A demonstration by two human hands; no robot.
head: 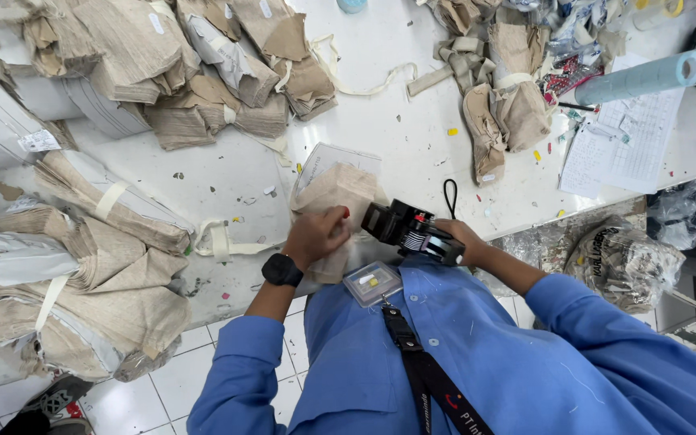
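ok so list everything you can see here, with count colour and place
fabric piece: one, beige, table edge, under the left hand
labelling gun: one, black, in the right hand
tied fabric bundles: many, beige, left and top of the table
loose fabric bundles: several, beige, top right
paper roll: one, pale blue, far right
paper sheet: one, white, right
table: one, white
badge: one, clear, on the chest
left hand: on the fabric, black watch at the wrist
right hand: gripping the gun

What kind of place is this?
Probably a garment or textile workshop: tied bundles of cut beige fabric crowd the white worktable, and the right hand holds a black handheld labelling gun against one beige fabric piece.
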